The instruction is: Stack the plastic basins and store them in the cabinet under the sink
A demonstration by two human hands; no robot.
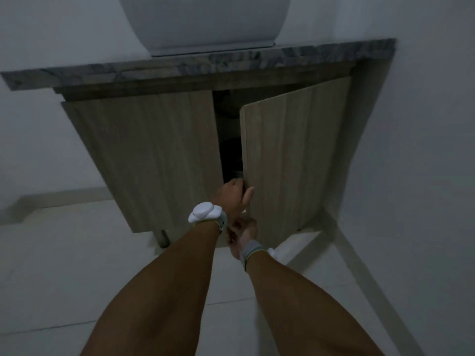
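A wooden cabinet stands under a white sink (205,19) on a grey stone counter (205,65). Its left door (154,155) is closed and its right door (290,160) stands partly ajar. My left hand (234,194) grips the inner edge of the right door, fingers curled behind it and thumb on its front. My right hand (243,235) is lower, by the door's bottom corner, and its grip is unclear. The dark gap (230,150) shows a curved rim low inside, possibly a basin, too dim to tell.
A white wall (411,150) closes in right of the cabinet. A metal cabinet leg (163,237) stands on the pale tiled floor (77,265). A low step or ledge (51,199) runs along the wall at left.
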